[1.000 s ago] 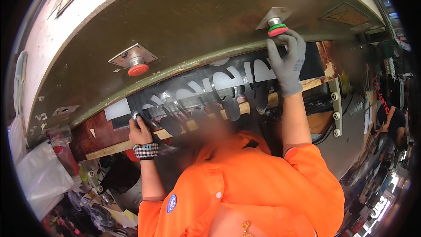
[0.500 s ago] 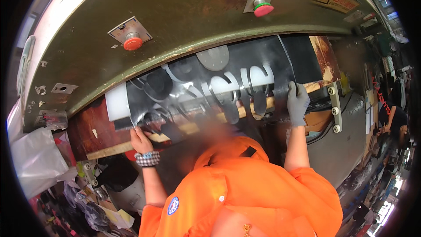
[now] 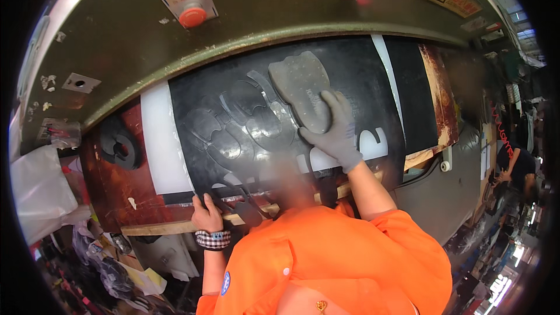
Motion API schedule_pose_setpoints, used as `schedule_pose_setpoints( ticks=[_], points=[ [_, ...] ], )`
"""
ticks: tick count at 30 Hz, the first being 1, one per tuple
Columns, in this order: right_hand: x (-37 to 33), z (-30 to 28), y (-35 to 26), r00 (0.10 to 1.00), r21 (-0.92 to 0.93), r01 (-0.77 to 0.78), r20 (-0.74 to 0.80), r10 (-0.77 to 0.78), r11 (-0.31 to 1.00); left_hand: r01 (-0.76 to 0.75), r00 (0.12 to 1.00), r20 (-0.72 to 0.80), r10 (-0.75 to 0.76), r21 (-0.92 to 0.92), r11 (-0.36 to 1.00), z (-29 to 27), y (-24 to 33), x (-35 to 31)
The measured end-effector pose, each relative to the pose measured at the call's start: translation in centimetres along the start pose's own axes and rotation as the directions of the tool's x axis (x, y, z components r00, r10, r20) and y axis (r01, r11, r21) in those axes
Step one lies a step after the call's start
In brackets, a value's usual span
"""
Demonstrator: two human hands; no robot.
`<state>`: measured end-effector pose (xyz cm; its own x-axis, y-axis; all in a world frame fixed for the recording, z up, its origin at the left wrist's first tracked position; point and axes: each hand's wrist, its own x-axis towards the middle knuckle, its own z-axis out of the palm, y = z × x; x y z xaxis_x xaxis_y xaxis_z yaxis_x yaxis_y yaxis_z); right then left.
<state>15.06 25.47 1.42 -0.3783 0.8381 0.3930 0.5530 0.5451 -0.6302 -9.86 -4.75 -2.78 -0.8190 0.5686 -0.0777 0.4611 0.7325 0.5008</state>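
Observation:
A black rubber-like sheet [image 3: 361, 70] lies across the bench, with several sole-shaped outlines cut into its left half and openings along its near edge. On it rests a grey sole-shaped block [image 3: 294, 79]. My right hand [image 3: 338, 134], in a grey glove, grips the block's near end, thumb on one side and fingers on the other. At the sheet's near left corner, my bare left hand [image 3: 207, 216] pinches the edge; its fingertips are partly covered. Cut strips of the sheet hang over the bench's near edge.
A green machine beam [image 3: 262, 9] spans the far side, carrying a red push button [image 3: 192, 16]. White board [image 3: 157, 140] shows beneath the sheet. A dark curved block [image 3: 121, 143] sits on the red-brown bench [image 3: 116, 189] at left. Another person [image 3: 513, 160] is far right.
The sheet has moved nearer to me and lies flatter. My right hand has left the sheet's right edge and now holds the grey block; my left hand stays at the left corner.

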Motion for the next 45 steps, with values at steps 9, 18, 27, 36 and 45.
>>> schedule_pose_setpoints(
  ticks=[9,18,27,36,45],
  points=[
    [-0.7,-7.6,3.2,0.900,0.343,-0.377,-0.082,0.427,0.860,-0.025,0.997,0.068,0.029,-0.064,0.998,-0.6,-1.7,-2.5],
    [-0.3,-4.5,7.2,0.996,-0.239,-0.084,-0.052,0.073,0.967,-0.021,1.000,0.007,0.023,-0.207,0.978,0.0,0.6,0.4],
    [16.3,-6.6,5.5,0.849,-0.241,0.259,-0.405,-0.339,0.935,-0.148,0.982,-0.163,0.090,-0.389,0.909,2.7,3.7,10.7],
    [20.4,-4.3,3.0,0.927,-0.058,0.121,-0.350,-0.134,0.991,-0.220,0.962,-0.207,0.176,-0.213,0.952,3.0,8.4,20.8],
    [8.6,-8.2,12.2,0.798,-0.233,-0.539,-0.448,0.402,0.810,-0.199,0.960,-0.212,0.182,-0.062,0.978,2.7,6.0,20.9]
  ],
)
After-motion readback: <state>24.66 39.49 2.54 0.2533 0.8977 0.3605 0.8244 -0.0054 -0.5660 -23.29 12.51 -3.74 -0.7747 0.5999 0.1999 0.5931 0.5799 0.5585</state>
